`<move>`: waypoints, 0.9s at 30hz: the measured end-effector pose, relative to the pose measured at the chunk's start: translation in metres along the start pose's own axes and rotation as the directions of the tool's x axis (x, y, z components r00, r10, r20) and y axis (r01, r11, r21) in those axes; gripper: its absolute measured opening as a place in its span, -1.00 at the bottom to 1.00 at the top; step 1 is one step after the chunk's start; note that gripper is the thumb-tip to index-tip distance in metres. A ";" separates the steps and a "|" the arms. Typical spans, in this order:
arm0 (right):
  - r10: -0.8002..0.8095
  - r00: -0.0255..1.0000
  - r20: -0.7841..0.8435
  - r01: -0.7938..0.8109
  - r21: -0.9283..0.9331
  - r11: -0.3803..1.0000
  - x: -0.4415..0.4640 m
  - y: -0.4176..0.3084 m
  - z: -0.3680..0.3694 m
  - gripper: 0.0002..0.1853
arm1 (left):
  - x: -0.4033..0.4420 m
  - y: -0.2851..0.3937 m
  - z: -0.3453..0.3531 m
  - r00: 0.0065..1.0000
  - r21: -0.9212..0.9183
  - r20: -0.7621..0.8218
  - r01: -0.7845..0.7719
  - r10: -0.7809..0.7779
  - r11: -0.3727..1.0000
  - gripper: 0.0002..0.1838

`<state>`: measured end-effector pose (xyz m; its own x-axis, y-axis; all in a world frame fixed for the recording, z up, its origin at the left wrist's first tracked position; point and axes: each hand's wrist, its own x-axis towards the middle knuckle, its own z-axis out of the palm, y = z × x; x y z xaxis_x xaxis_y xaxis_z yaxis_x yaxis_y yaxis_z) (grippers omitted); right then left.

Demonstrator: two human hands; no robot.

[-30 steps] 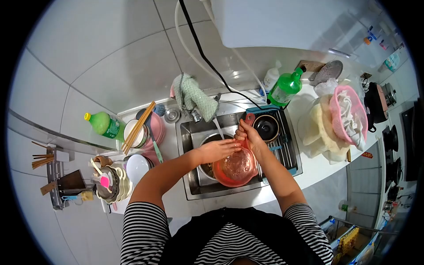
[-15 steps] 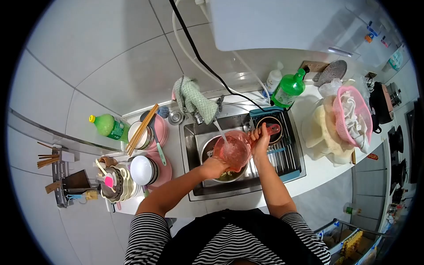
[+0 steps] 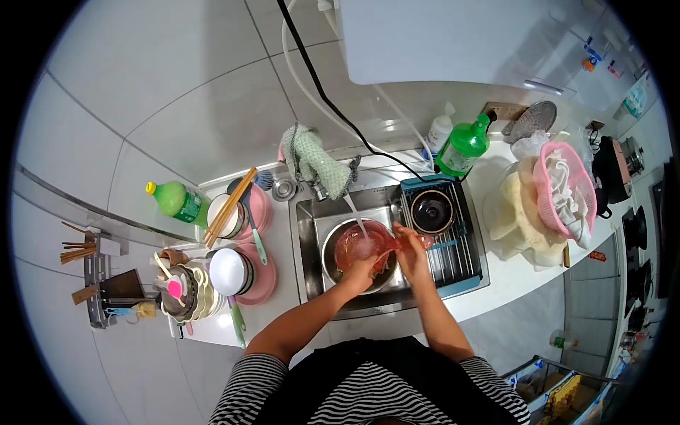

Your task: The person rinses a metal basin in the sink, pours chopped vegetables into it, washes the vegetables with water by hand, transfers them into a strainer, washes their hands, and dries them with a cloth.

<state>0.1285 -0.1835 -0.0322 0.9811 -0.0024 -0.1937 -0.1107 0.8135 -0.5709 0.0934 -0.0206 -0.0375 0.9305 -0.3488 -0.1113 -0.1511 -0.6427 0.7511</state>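
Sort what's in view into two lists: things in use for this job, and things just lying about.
In use:
- translucent red dipper, with the left hand and right hand at it
- running water
- metal bowl beneath
- sink

Apparently just lying about:
- chopsticks
- white bowl
- black bowl
- green pump bottle
- pink basket

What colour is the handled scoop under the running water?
The scoop is translucent red, seen best in the head view.

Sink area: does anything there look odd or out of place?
The pale green cloth draped over the faucet looks slightly odd, hanging right beside the running water. No obvious spill shows.
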 end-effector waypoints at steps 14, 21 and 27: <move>0.784 0.614 -0.091 -0.611 -0.684 0.399 -0.050 -0.037 0.001 -0.77 | -0.007 -0.038 -0.022 0.943 0.590 0.316 -0.278 0.100 0.758 -0.68; 0.674 0.725 -0.141 -0.562 -0.687 0.461 -0.086 0.000 -0.005 -0.81 | 0.014 -0.040 0.031 0.904 -0.079 0.424 0.095 -0.053 0.992 -0.62; 0.669 0.735 -0.113 -0.487 -0.774 0.405 -0.102 0.029 0.003 -0.77 | 0.060 -0.026 0.047 0.729 -0.912 0.373 0.402 -0.574 -0.083 -0.79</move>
<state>0.0254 -0.1575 -0.0263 0.6291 0.4767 -0.6140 -0.6457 -0.1193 -0.7542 0.1378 -0.0568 -0.0943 0.6404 -0.1397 -0.7553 0.6907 0.5349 0.4867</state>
